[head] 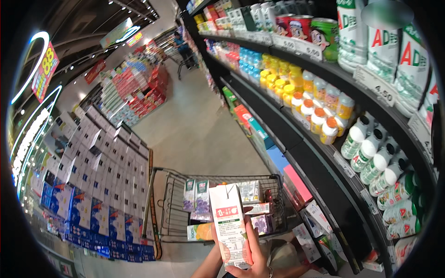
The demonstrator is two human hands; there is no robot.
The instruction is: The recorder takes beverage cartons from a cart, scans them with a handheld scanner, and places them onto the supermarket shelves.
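A white and pink juice carton (229,222) is held upright over the near side of a wire shopping cart (219,175). My right hand (255,243) grips its right side, thumb across the lower front. My left hand (215,245) is at the carton's left edge, mostly hidden behind it. In the cart, beyond the carton, stand cartons with purple grapes (201,198), a carton with an orange fruit picture (200,232) and a pack of small white cartons (251,191).
Shelves on the right hold yellow-capped bottles (278,85), white bottles with black caps (365,142) and cans (299,29). Stacked white and blue boxes (107,173) stand left. Farther up the aisle are a red box display (149,93) and a person (184,48) with a cart.
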